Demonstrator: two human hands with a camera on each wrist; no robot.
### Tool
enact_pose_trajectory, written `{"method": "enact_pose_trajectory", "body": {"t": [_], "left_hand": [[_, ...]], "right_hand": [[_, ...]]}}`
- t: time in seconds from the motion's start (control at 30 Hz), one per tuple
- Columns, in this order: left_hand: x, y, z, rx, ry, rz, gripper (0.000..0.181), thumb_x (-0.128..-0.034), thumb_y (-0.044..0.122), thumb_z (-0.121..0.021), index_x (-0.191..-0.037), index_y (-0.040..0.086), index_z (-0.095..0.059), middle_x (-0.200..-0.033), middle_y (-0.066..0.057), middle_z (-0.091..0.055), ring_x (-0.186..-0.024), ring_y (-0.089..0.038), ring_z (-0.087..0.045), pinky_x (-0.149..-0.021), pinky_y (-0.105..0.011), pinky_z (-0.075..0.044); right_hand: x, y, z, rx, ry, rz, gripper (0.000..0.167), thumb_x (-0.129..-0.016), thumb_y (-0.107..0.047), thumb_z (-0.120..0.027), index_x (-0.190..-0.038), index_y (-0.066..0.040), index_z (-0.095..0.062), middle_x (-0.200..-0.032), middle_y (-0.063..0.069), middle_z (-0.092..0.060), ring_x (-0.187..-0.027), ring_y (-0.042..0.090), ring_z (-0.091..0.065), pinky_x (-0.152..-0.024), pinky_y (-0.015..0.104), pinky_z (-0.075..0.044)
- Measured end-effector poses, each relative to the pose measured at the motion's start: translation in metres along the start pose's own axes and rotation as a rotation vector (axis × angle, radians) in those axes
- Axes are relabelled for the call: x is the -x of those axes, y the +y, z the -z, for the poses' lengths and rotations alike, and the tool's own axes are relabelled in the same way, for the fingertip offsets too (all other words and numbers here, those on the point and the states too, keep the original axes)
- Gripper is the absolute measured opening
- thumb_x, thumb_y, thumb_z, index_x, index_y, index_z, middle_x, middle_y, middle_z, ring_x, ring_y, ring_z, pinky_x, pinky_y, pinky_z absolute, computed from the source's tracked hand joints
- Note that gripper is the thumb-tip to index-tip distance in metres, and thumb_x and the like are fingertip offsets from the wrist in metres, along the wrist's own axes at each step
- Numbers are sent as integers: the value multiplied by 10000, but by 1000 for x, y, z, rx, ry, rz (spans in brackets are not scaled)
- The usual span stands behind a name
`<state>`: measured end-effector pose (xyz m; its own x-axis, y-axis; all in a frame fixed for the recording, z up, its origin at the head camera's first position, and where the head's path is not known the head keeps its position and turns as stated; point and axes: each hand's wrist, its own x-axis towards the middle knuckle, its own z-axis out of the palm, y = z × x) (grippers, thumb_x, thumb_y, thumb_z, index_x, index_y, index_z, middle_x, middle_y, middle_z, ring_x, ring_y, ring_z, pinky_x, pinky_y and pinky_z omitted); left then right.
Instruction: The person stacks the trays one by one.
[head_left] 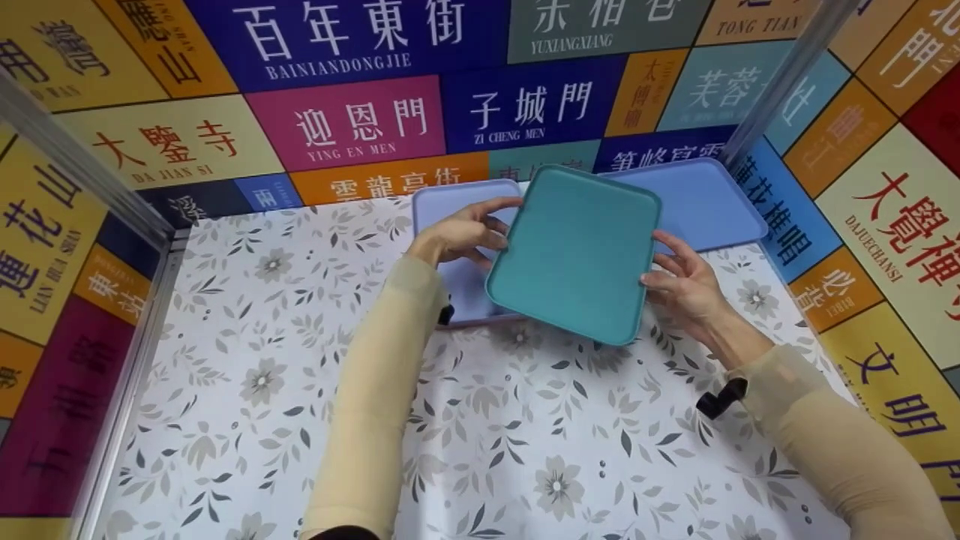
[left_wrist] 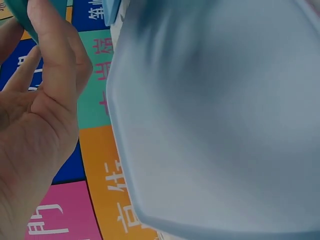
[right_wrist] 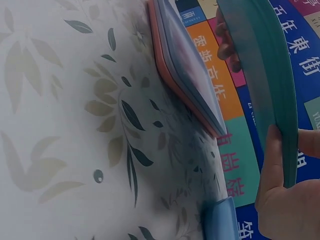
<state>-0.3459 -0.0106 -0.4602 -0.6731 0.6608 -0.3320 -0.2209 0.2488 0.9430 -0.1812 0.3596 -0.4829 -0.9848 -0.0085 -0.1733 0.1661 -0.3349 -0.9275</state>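
Note:
A teal rectangular tray (head_left: 577, 255) is held up at a tilt between both hands, above the table. My left hand (head_left: 469, 232) pinches its left edge, and my right hand (head_left: 686, 289) grips the right edge with the thumb on the near side. Beneath and to the left lies a lavender tray (head_left: 436, 206), the top of a small stack. A salmon-coloured tray (right_wrist: 161, 62) shows at the bottom of that stack in the right wrist view. Behind the teal tray, at the right, another lavender tray (head_left: 697, 206) lies on the table, partly hidden.
The table (head_left: 300, 435) wears a white cloth with grey flowers and leaves. Colourful panels with Chinese lettering form a back wall (head_left: 345, 124) and side walls, framed by metal posts. Both lavender trays lie near the back wall.

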Motion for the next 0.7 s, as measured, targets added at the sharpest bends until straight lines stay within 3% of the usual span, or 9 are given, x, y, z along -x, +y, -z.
{"method": "enact_pose_trajectory", "body": {"t": [0.2,0.37,0.7], "left_hand": [[10,1,2,4,47,-23,852,-1006,-35,-676,-1729,346,-433,-1270,-96,-623,-1036,-196,-678,-749,-444,-715],[25,-6,11,-30,118,-34,865,-983,-34,-683,-1725,339,-438,-1242,-92,-607,-1033,-206,-679,-820,-510,-717],[52,-28,29,30,238,-39,915,-972,-79,-677,-1738,348,-418,-1267,-95,-566,-1069,-234,-643,-722,-404,-708]], "right_hand": [[-16,-7,-5,30,17,-22,936,-1000,100,-757,-1780,-134,-295,-1360,1,-657,-1038,122,-758,-881,288,-668],[-34,-7,-19,69,3,-34,860,-1002,113,-742,-1745,-102,-365,-1362,15,-633,-995,128,-756,-883,269,-667],[-70,8,-52,263,-12,-18,735,-1006,148,-692,-1685,4,-449,-1277,-7,-663,-940,58,-754,-858,209,-666]]}}
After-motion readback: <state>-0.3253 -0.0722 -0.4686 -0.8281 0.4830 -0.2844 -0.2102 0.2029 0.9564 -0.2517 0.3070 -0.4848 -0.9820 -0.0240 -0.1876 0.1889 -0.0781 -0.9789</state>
